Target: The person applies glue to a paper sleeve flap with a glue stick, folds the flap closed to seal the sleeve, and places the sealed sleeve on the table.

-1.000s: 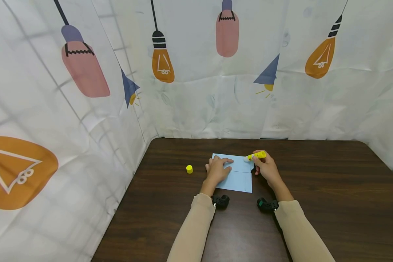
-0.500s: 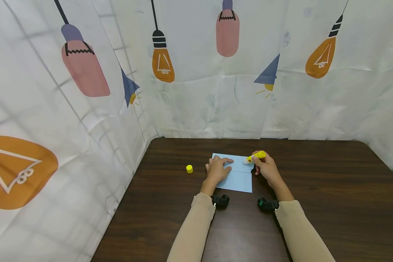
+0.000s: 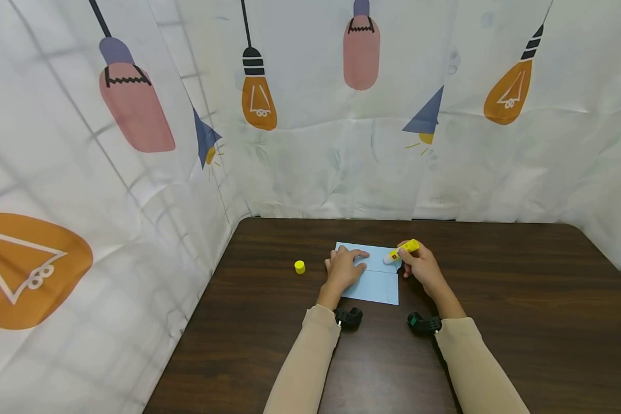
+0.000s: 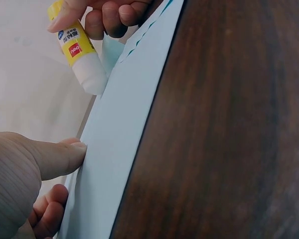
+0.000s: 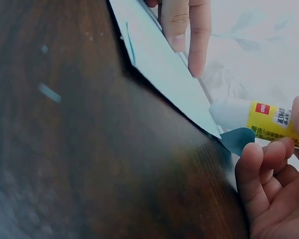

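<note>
A light blue sheet of paper (image 3: 374, 287) with a crease across its middle lies on the table. My left hand (image 3: 342, 268) rests on its left part, fingers spread; in the left wrist view the thumb (image 4: 65, 158) touches the sheet. With my right hand (image 3: 424, 269) I grip a yellow and white glue stick (image 3: 406, 249), tilted, its white end low over the sheet's upper right part. Whether that end touches the paper I cannot tell. By my right fingertips a small blue-green flap (image 5: 239, 140) sticks out at the paper's edge.
A yellow cap (image 3: 299, 267) stands on the dark brown wooden table (image 3: 497, 270), left of the paper. Behind the table and along its left side hangs a white curtain (image 3: 310, 167) printed with lamps. Each wrist wears a black strap (image 3: 349, 318).
The white end of the glue stick has slid a little toward me over the paper, with the stick more steeply angled. My left hand, the paper and the cap have stayed in place.
</note>
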Available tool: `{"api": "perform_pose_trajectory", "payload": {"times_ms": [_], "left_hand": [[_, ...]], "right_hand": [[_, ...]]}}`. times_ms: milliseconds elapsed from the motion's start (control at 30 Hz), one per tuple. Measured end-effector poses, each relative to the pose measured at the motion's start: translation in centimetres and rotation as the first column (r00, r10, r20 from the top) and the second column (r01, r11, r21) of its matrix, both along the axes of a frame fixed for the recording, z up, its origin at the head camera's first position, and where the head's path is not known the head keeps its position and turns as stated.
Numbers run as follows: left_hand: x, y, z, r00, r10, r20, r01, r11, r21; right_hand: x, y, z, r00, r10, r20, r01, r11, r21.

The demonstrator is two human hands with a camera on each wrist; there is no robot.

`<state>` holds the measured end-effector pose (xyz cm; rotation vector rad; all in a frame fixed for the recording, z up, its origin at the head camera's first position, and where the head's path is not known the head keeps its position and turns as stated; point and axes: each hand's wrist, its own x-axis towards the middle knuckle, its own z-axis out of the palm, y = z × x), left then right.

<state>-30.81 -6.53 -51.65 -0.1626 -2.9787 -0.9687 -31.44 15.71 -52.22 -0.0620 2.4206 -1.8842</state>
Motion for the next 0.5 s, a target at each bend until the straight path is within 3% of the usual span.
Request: {"api": "perform_pose_trajectory", "payload": {"times_ms": [500], "left_hand": [[0.05, -0.02, 0.01, 1.0, -0.007, -0.008, 0.007, 1.0, -0.005]], "right_hand": [[0.06, -0.22, 0.24, 0.999, 0.001, 0.032, -0.001, 1.0, -0.003]]}}
